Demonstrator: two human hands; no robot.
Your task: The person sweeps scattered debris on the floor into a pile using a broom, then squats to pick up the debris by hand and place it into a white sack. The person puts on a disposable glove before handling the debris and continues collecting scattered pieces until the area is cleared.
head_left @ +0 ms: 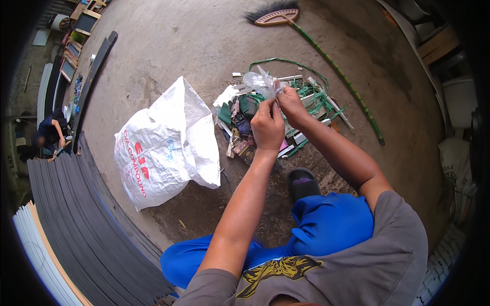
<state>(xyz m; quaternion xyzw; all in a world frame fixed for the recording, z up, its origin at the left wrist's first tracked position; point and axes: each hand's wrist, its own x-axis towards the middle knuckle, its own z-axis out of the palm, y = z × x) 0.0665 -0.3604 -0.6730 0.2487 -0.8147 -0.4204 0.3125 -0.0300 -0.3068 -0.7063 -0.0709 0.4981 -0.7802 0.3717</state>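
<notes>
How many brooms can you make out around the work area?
1. The broom lies on the floor, its dark head at the far side, its green handle angling down right of the scrap pile. Others may be hidden in the dark edges.

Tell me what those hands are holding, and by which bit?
Some clear plastic, maybe a bag. The left hand and right hand both grip its bunched-up end nearest the person; the rest sticks out loose.
</notes>
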